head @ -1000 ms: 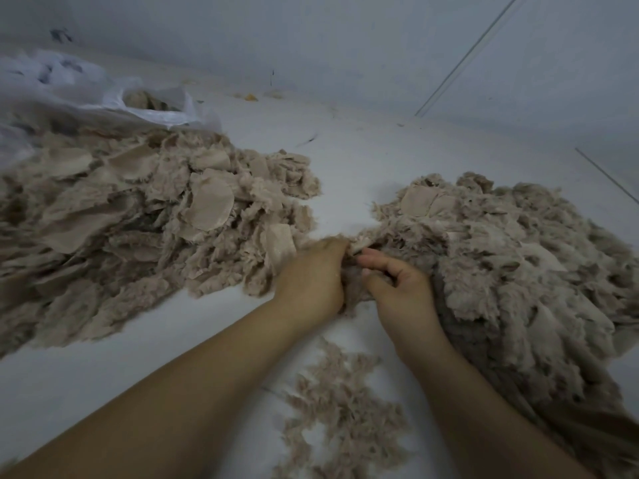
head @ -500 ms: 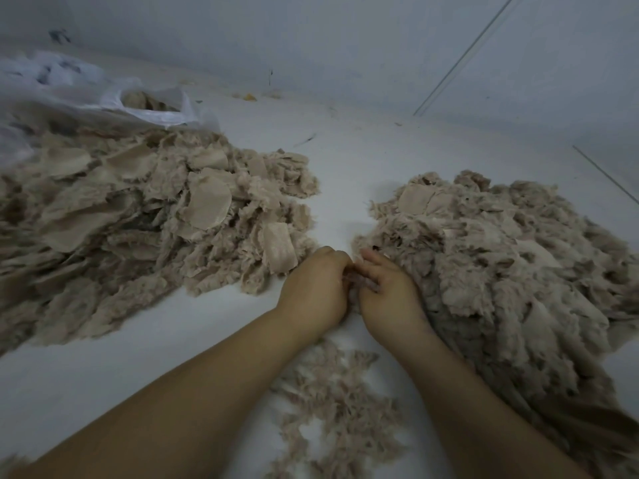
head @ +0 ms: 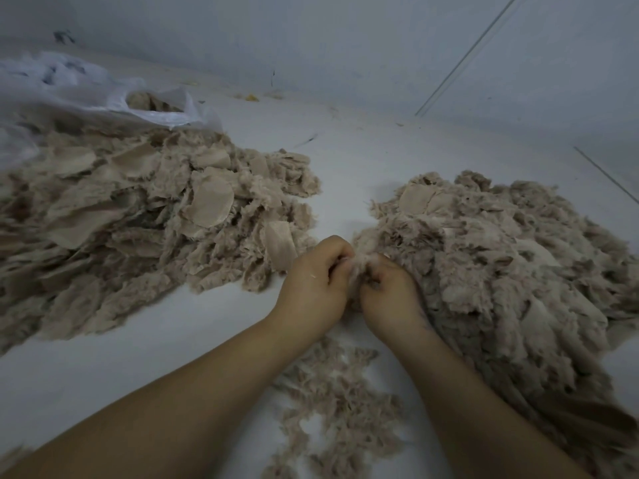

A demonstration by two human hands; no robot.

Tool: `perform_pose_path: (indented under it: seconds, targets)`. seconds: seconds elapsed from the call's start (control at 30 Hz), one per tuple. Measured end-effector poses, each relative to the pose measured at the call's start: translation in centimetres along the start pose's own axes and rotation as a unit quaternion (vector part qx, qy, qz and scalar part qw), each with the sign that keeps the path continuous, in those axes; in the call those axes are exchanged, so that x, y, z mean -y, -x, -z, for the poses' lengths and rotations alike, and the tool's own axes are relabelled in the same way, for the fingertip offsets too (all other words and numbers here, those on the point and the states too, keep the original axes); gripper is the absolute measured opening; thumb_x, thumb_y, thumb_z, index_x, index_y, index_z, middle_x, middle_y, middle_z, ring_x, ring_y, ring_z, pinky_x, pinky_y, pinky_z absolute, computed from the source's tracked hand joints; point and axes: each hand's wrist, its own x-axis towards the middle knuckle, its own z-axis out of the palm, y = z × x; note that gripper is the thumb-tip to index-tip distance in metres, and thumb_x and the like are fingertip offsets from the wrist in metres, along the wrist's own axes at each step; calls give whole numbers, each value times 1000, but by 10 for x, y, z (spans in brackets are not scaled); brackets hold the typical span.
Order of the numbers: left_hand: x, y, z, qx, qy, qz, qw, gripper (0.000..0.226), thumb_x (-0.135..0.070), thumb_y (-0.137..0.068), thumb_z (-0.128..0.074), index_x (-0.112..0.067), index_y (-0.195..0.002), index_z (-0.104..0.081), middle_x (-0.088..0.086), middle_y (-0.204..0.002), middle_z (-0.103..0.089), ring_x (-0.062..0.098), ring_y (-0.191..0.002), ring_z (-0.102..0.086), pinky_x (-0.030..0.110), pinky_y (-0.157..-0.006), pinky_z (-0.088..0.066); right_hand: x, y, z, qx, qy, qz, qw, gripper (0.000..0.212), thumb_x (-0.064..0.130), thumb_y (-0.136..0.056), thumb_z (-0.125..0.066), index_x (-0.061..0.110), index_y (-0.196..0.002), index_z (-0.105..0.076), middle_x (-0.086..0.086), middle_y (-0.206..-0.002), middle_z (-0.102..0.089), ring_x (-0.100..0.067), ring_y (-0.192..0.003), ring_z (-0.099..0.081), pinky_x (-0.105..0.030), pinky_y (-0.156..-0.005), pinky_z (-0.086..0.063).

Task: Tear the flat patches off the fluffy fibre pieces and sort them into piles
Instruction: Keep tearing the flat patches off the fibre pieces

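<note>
At the near edge of the right-hand pile (head: 498,271), on a pale desk (head: 345,160), the left hand (head: 316,283) and the right hand (head: 389,288) meet knuckle to knuckle, each with fingers curled tight around one small fluffy fibre piece (head: 358,264) held between them. A second ago the right hand lay looser, its fingers stretched along the pile's edge; half a second ago the hands had drawn together; now both are closed on the tuft, which shows as a pale wisp in the gap. This suggests the piece has been picked out and gripped on both sides, so that the tearing stroke is likely at hand; whether a flat patch is already parting from the fluff cannot be seen, since the fingers hide it. The left-hand pile (head: 138,216) shows many flat woven patches, one large round patch (head: 209,202) lying uppermost, mixed with fluff. A thin scatter of loose fluff (head: 335,406) lies on the desk between the forearms. A white plastic bag (head: 103,91) with more material in its mouth sits behind the left pile. Both large piles appear unchanged over the interval, so the sorting seems far from finished.
</note>
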Motion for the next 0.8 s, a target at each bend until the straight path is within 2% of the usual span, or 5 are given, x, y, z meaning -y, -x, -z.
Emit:
perform_pose_path:
  seconds: [0.2, 0.33, 0.47, 0.63, 0.8]
  targets:
    - [2, 6, 11, -20, -4, -6, 1000, 19, -4, -95, -57, -10, -77, -54, 1, -63, -45, 12, -56, -40, 17, -53, -32, -1, 0, -1, 1, 29, 13, 999, 15, 9, -95, -53, 5, -99, -67, -2, -144, -52, -24, -131, -51, -28, -98, -46]
    - [11, 7, 13, -69, -57, -21, 996, 19, -4, -91, -63, -7, -73, -60, 0, -64, -51, 13, -62, -47, 20, -56, -37, 2, 6, 2, -37, -65, 11, 997, 26, 20, -93, -63, 12, -68, -64, 25, -116, -59, -1, -126, -49, -5, -75, -39]
    - [10, 4, 9, -24, -116, -80, 990, 16, -4, -90, -64, -8, -76, -69, 1, -68, -57, 14, -67, -53, 32, -61, -45, 11, 11, 0, -22, -174, 17, 984, 50, 36, -99, -57, 13, -57, -70, -6, -118, -70, -12, -121, -60, -33, -95, -50]
    - [9, 11, 4, 30, -149, -139, 979, 13, -3, -85, -64, -10, -92, -72, 3, -79, -59, 16, -72, -53, 30, -62, -46, 9, 6, 5, -30, -218, -20, 975, 34, 12, -97, -62, -3, -67, -68, 3, -87, -72, -16, -101, -65, -21, -73, -53]
    - [11, 16, 8, 75, -81, -35, 993, 14, -9, -87, -67, -13, -83, -54, 1, -67, -53, 14, -59, -48, 31, -53, -42, 5, 2, 5, -20, -256, -46, 965, 27, 14, -102, -54, -8, -102, -70, -20, -121, -66, -32, -110, -65, -22, -77, -54]
